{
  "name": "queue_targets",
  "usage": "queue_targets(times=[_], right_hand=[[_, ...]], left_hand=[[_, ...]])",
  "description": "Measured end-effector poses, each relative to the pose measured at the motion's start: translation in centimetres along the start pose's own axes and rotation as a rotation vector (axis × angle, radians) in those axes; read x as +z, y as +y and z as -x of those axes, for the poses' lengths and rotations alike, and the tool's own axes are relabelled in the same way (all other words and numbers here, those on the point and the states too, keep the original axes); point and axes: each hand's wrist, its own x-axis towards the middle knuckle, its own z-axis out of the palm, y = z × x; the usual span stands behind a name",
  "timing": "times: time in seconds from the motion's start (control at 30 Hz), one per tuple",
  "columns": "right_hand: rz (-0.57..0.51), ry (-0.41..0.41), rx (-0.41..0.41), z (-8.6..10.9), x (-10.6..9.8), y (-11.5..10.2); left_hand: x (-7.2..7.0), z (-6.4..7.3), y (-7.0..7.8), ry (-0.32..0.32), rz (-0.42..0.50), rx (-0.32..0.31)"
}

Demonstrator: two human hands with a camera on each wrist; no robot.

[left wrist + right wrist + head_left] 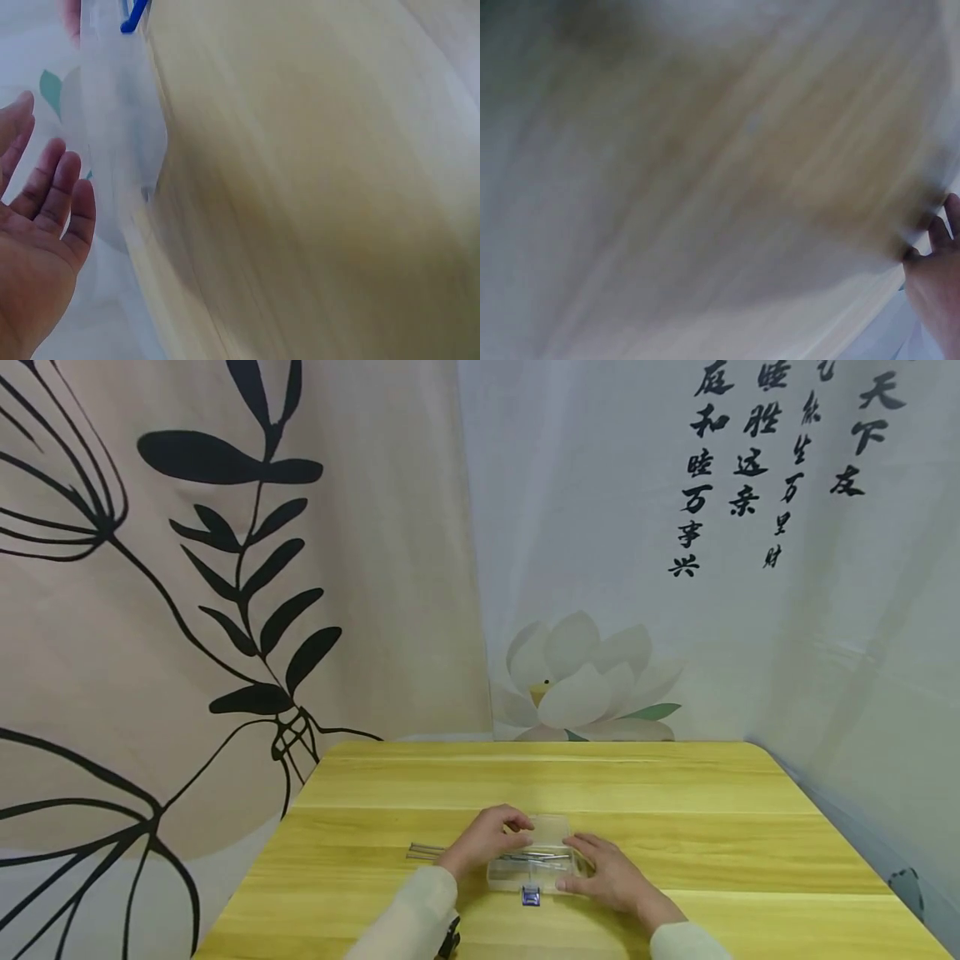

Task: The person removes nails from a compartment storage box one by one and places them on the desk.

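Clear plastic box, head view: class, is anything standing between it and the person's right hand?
Nothing visible is. The right hand is at the right end of the clear plastic box, with no other object between them; actual contact is hard to tell.

From where I stand, the table (675, 827) shows a yellow wood-grain top in pale and deeper bands running from side to side, its far corners rounded. Near the middle of its closer part sits a clear plastic box (504, 878), its lid (551, 828) opened toward the far side and a blue latch (531, 895) at the near edge. Just left of the box, slim metal rods (424, 846) point sideways, partly hidden from me.
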Motion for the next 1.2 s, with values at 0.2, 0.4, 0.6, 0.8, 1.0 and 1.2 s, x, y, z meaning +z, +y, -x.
queue_targets(times=[0.2,0.4,0.6,0.8,1.0,1.2], right_hand=[[0.006,0.005,-0.005,-0.1,0.0,0.0],[0.005,0.005,0.004,-0.2,0.0,-0.2],[-0.004,-0.006,0.006,-0.1,0.1,-0.3],[-0.017,-0.003,0.016,0.1,0.0,-0.2],[-0.006,0.007,0.002,0.0,0.0,-0.1],[-0.005,-0.002,0.008,0.0,0.2,-0.1]], left_hand=[[1.0,-0.2,0.4,-0.001,-0.002,-0.031],[1.5,0.0,0.5,0.008,0.011,-0.039],[1.9,-0.1,0.2,-0.004,0.027,-0.042],[2.2,-0.3,-0.2,-0.012,-0.005,-0.070],[2.0,-0.4,-0.2,-0.014,-0.052,-0.064],[1.2,-0.2,0.0,-0.084,-0.094,-0.055]])
